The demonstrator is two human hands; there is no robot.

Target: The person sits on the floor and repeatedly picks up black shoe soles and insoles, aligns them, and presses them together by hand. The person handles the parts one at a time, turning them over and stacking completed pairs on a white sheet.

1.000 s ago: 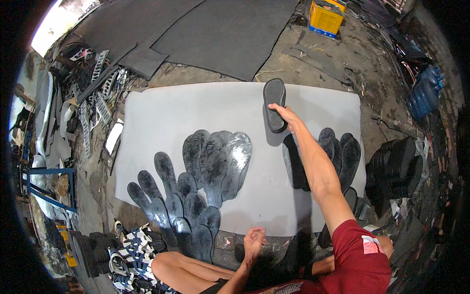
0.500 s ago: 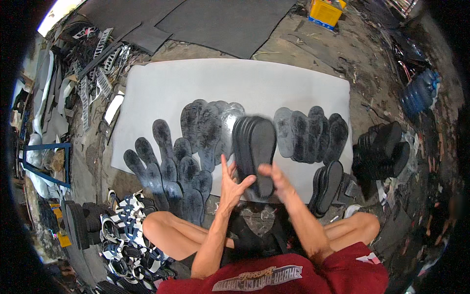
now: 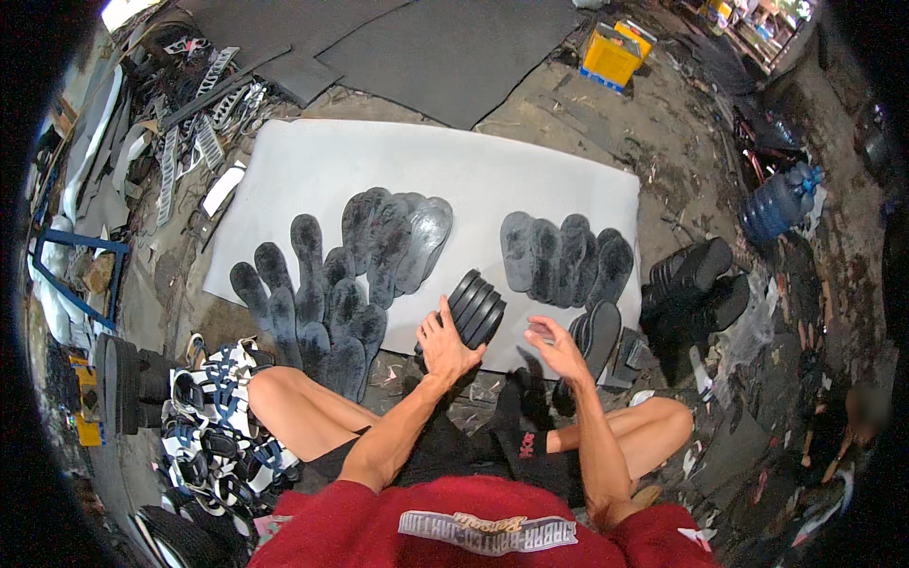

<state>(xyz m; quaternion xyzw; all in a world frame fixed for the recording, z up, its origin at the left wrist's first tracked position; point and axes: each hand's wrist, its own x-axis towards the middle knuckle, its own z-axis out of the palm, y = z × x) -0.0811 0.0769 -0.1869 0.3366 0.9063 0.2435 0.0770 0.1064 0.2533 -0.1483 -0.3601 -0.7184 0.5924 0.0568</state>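
In front of me a stack of thick black shoe soles (image 3: 478, 308) is tipped on its side, its ribbed edges facing up. My left hand (image 3: 447, 346) grips its near left side, the thumb round the close end. Part of the stack is hidden behind that hand. To the right, my right hand (image 3: 559, 350) is apart from the stack with fingers loosely spread, holding nothing. Just beyond it leans another bunch of black soles (image 3: 598, 331). Dark, shiny insole shapes (image 3: 423, 244) lie overlapping on a white sheet (image 3: 454, 156), with a second group (image 3: 568, 257) at the right.
White and navy sandal straps (image 3: 222, 412) are heaped by my left knee. More black soles (image 3: 696, 284) are piled right of the sheet. A blue water bottle (image 3: 778, 204), a yellow crate (image 3: 614, 57) and dark flat sheets (image 3: 431, 57) lie farther out.
The sole stack has gone from upright between both hands to tipped sideways in my left hand. My right hand has come away from it. The whole view has shifted somewhat.
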